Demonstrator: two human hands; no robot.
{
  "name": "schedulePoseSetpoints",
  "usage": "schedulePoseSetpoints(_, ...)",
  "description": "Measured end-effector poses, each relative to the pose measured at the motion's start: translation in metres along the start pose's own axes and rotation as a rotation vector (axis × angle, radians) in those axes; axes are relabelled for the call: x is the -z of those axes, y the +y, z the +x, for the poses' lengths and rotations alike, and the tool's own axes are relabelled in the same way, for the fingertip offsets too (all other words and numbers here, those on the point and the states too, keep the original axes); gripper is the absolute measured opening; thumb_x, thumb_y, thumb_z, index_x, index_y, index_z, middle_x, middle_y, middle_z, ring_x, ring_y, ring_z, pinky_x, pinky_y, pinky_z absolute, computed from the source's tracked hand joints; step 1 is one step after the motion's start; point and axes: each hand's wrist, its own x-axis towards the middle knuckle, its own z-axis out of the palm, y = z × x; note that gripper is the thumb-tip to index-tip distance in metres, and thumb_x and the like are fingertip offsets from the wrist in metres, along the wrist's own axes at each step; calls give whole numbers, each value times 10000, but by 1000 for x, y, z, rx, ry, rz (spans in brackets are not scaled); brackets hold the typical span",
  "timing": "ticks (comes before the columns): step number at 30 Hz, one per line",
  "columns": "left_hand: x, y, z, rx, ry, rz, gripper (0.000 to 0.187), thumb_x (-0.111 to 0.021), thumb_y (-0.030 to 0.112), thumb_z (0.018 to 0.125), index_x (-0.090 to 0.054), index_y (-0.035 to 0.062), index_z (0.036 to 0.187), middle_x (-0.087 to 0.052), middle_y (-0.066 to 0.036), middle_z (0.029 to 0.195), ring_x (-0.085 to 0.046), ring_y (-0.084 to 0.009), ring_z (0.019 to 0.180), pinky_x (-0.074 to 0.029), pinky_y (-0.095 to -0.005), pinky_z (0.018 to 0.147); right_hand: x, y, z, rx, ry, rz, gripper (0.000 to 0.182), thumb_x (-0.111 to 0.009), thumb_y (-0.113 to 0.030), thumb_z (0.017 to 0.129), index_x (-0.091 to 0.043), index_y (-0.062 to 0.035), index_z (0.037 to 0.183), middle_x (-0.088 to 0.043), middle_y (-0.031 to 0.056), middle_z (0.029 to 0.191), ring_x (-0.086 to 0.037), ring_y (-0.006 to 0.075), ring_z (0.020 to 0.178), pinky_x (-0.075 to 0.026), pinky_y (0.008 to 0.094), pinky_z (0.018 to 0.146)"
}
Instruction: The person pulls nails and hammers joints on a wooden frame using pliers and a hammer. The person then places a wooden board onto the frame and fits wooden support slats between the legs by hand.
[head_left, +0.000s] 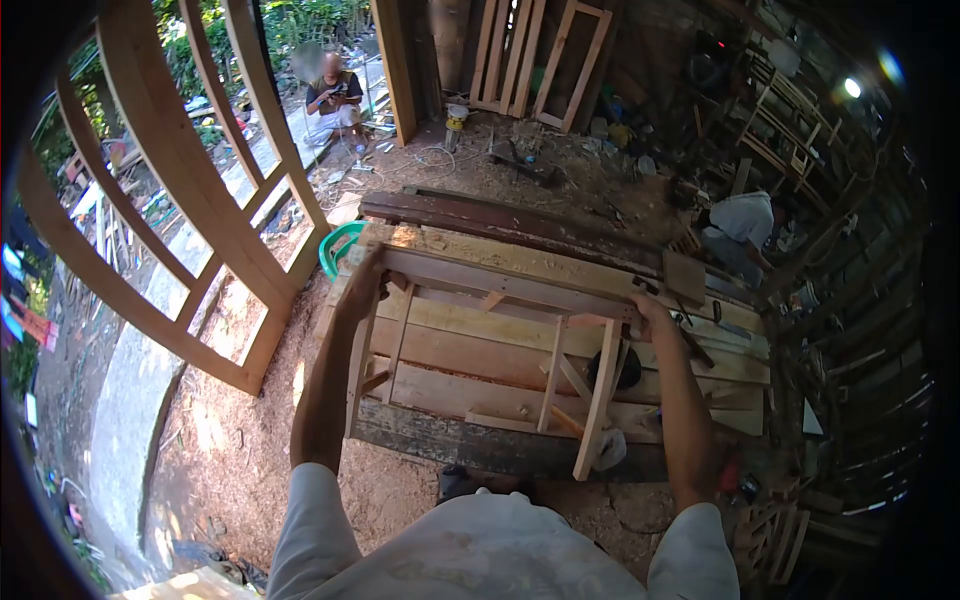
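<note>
- A large curved wooden frame [190, 190] is seen standing upright to the left of the workbench, on sawdust-covered ground.
- The workbench [520, 455], built of rough planks, occupies the middle of the view, directly before the person.
- A small wooden frame [500, 340] of rails and slats is lying across the top of the workbench, with one slat reaching past the near edge.
- The left hand [362, 290] is closed over the frame's left end, at the left far corner of the workbench.
- The right hand [650, 312] is closed over the frame's right end, so the hands are held well apart.
- A green basin [335, 250] is partly visible just beyond the workbench's left corner.
- A seated person [333, 100] is seen well beyond the workbench, near the doorway; another person [742, 222] is bent over to its far right.
</note>
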Motion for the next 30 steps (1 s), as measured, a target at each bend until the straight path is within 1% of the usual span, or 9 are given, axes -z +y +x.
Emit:
schedulePoseSetpoints(6,16,-23,-2,46,86,-5,418,-446,583,883,-483,171,830,-383,38,630,-340,-82,511,-295,-238,474,-19,2,-12,-18,-17,-8,510,-544,-439,878,-526,-14,1159,-564,152,1100,-567,252,951,-487,405,781)
schedulePoseSetpoints(8,19,-25,-7,45,155,-41,433,-436,585,885,-474,166,779,-372,38,610,-335,-92,498,-294,-248,473,-26,10,-22,59,-132,179,449,-535,-478,889,-576,-40,982,-592,69,837,-592,172,755,-507,354,597)
schedulePoseSetpoints(12,34,-38,-4,51,168,-22,485,-424,597,881,-454,163,667,-378,28,576,-344,-101,485,-299,-253,461,-49,67,-35,286,-159,177,346,-629,-342,866,-617,-14,974,-631,72,823,-583,159,689,-472,307,596)
schedulePoseSetpoints(19,88,-87,15,115,233,-117,449,-446,578,879,-480,153,738,-413,12,612,-412,-119,515,-370,-274,466,-62,109,-8,101,-175,178,302,-670,-210,821,-618,37,987,-628,127,858,-611,231,810,-464,360,686)
schedulePoseSetpoints(22,118,-113,21,-150,33,180,488,-474,604,858,-536,121,888,-453,-6,625,-476,-161,540,-398,-316,467,-71,104,-27,140,72,-257,349,-685,-316,777,-647,18,872,-625,106,816,-593,208,717,-459,367,619)
schedulePoseSetpoints(23,91,-86,-6,181,223,-164,485,-455,571,888,-550,111,1011,-569,-53,773,-563,-192,719,-469,-357,593,-68,98,-28,144,68,-337,385,-688,-348,760,-645,22,859,-626,121,824,-600,218,725,-462,378,620)
schedulePoseSetpoints(25,211,-212,57,-91,-62,347,492,-404,542,924,-524,115,1137,-615,-94,1002,-577,-183,880,-479,-357,730,-64,104,-7,24,-27,-254,420,-677,-317,790,-630,86,898,-620,138,877,-593,231,757,-450,390,641)
schedulePoseSetpoints(27,128,-101,-57,323,-107,50,450,-380,464,960,-500,97,1191,-586,-98,1153,-577,-182,921,-466,-341,794,-67,103,-17,108,-136,-103,349,-600,-311,854,-656,32,871,-594,86,807,-574,182,733,-441,360,652)
schedulePoseSetpoints(30,158,-165,-128,205,-117,-116,425,-324,345,989,-439,77,1297,-529,-75,1251,-556,-186,1001,-446,-326,865,-38,131,10,69,-229,-112,388,-535,-373,891,-650,-7,952,-605,71,844,-581,188,757,-448,317,673)
